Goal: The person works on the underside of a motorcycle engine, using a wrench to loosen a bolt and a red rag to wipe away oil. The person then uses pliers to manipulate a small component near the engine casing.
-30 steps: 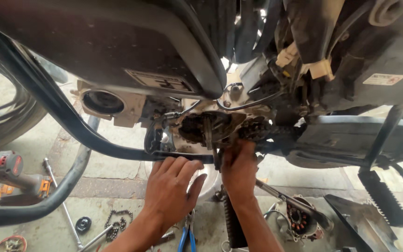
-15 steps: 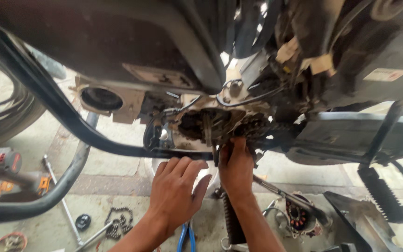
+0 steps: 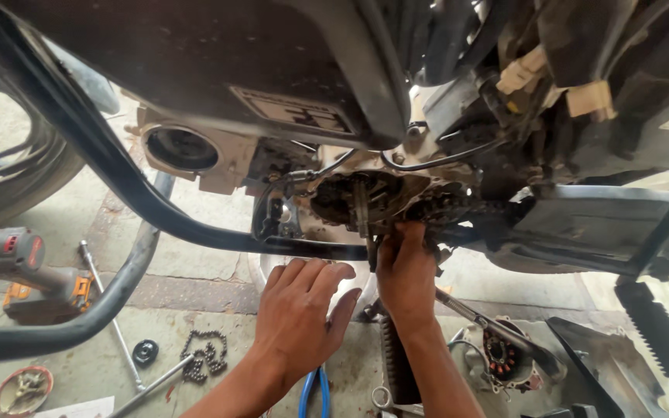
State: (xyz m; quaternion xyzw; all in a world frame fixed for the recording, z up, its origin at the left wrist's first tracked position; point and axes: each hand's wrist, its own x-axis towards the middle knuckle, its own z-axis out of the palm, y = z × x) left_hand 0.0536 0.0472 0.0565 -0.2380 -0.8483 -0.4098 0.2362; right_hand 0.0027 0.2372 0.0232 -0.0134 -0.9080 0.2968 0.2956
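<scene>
At the bottom centre of the frame, blue-handled pliers (image 3: 315, 391) lie on the concrete floor (image 3: 195, 263), just under the left wrist. Left of them a loose chain (image 3: 204, 356) lies coiled, with a long wrench (image 3: 110, 325) and a small black round part (image 3: 145, 352) beside it. An orange power tool (image 3: 17, 267) rests at the left edge. At the lower right sits a removed cover with a coil ring (image 3: 505, 360).

Above these, the left hand (image 3: 300, 313) is spread flat, fingers together and extended; its grip is open and holds nothing, and it seems to press up toward the black frame tube (image 3: 195, 232), though contact is hidden.

The right hand (image 3: 406, 271), just right of centre, reaches higher, its fingers curled up into the opened engine case (image 3: 365, 197) at mid-frame. The fingertips close around something at the lower edge of the sprocket and drive chain (image 3: 458, 210); what exactly it pinches I cannot tell.

The work in hand looks like fitting or freeing a part at the chain sprocket. The next move likely calls for a steady, fine pull or turn by the right fingers, with the left bracing.

Farther up, dark bodywork (image 3: 195, 70) fills the top.
</scene>
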